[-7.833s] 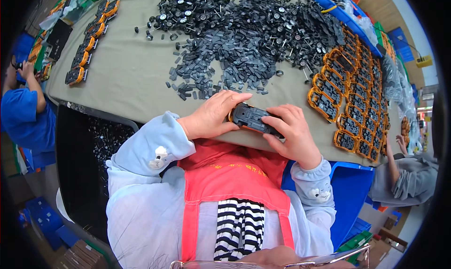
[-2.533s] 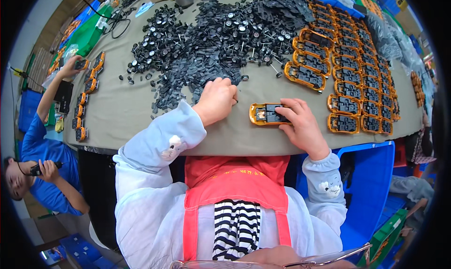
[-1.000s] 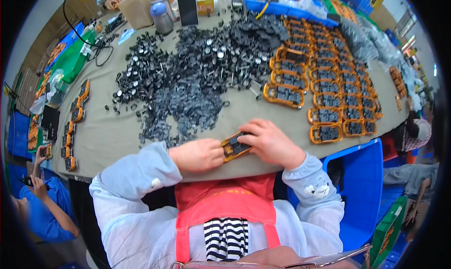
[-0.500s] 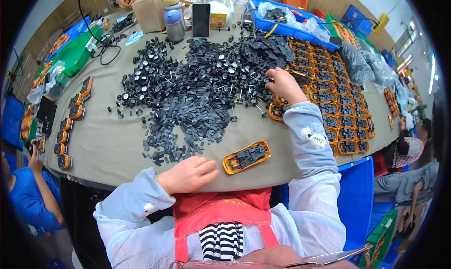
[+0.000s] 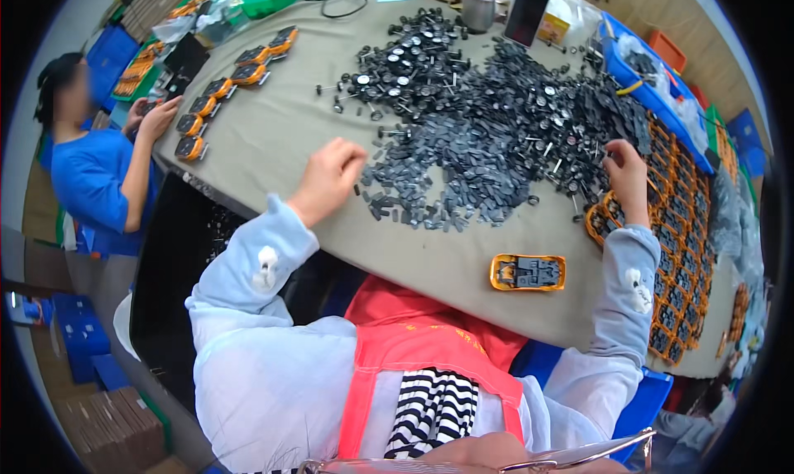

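An orange toy car shell (image 5: 495, 273) with a black inner part lies open side up near the table's front edge, touched by neither hand. My right hand (image 5: 628, 183) is closed at the right edge of a heap of small black wheels on metal axles (image 5: 571, 147); what its fingertips pinch is hidden. My left hand (image 5: 331, 183) hovers left of a spread of small black flat pieces (image 5: 471, 164). Its fingers are drawn together, and I cannot make out anything in them. A wheel axle (image 5: 394, 132) lies just beyond it.
Rows of orange car shells (image 5: 674, 251) cover the table's right side. A curved line of orange cars (image 5: 219, 88) stands at the left. At the back are a flask (image 5: 480, 7), a phone (image 5: 526, 15) and a blue tray (image 5: 653, 81). A person in blue (image 5: 99, 172) is at the left.
The view has turned left, so the table appears shifted and tilted. My left hand has left the front edge beside the car shell and moved forward and left. My right hand stays at the wheel heap.
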